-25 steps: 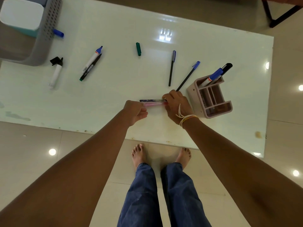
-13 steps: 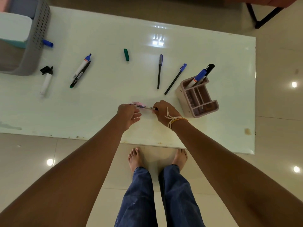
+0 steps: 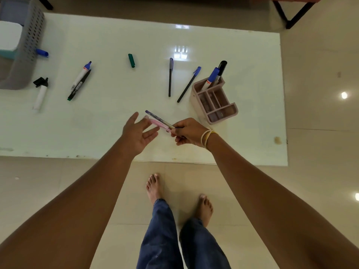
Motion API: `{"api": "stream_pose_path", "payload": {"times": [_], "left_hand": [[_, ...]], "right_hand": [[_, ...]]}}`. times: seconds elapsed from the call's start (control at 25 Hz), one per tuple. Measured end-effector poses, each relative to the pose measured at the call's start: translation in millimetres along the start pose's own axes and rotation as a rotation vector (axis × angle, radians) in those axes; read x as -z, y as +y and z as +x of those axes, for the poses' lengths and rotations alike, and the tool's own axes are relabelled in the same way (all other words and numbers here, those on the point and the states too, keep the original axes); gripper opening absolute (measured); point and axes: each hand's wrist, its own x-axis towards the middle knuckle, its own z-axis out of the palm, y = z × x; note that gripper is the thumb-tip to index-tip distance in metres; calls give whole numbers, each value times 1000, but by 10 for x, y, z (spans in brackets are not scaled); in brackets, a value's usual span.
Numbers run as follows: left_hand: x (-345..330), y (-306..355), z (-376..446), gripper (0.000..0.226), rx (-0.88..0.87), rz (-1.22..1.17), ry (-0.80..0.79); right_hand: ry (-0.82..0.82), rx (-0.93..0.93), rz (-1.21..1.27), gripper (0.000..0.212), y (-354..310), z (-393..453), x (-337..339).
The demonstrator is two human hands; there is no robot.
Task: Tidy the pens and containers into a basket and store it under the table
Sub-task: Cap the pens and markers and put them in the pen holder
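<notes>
Two pens, a dark purple pen (image 3: 157, 118) and a pink pen (image 3: 159, 125), are held together at one end by the right hand (image 3: 186, 133), fingers pinched closed around them; both pens are lifted off the white table (image 3: 116, 45) and slant up and to the left from that hand. The left hand (image 3: 138, 133) is open with fingers spread, palm turned up, holding nothing; its fingertips sit just beside the free ends of the two pens, and contact cannot be confirmed. The right wrist carries yellow bands (image 3: 206, 137). Taking the pink pen holder (image 3: 213, 101) as reference: it stands upright on the table just beyond and to the right of the right hand, with a blue-capped marker (image 3: 210, 78) and a black-capped marker (image 3: 221, 69) standing in its far compartment. Immediately left of the holder lie a blue-capped pen (image 3: 188, 84) and a dark pen (image 3: 170, 79). Further left lies a green cap (image 3: 131, 60). Well left of the holder lie a blue-capped white marker (image 3: 81, 75) touching a thin black pen (image 3: 78, 86), then a white marker with black cap (image 3: 41, 93). At the far left edge stands a grey perforated basket (image 3: 25, 55) with a white container (image 3: 8, 37) inside and a blue cap (image 3: 42, 52) against its wall.
</notes>
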Motion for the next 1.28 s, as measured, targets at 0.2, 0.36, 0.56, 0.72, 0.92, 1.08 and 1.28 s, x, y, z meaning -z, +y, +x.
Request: {"api": "stream_pose_path", "payload": {"times": [0.2, 0.36, 0.56, 0.72, 0.92, 1.08, 1.28], "left_hand": [[-251, -179, -324, 37, -104, 17, -29], [-519, -311, -515, 26, -170, 58, 27], [-803, -392, -624, 5, -184, -86, 37], [-1067, -438, -654, 10, -199, -178, 17], [-1184, -480, -652, 45, -191, 130, 7], [-1071, -513, -610, 52, -217, 287, 71], [-849, -536, -532, 47, -200, 291, 96]], "right_hand": [[-48, 0, -37, 26, 39, -445, 302], [-87, -29, -120, 28, -69, -758, 533], [47, 65, 242, 30, -96, -974, 779], [326, 244, 511, 9, -54, -947, 893], [681, 450, -23, 8, -215, -949, 1181], [832, 542, -446, 11, -457, -880, 1222], [716, 350, -742, 17, -531, -575, 1017]]}}
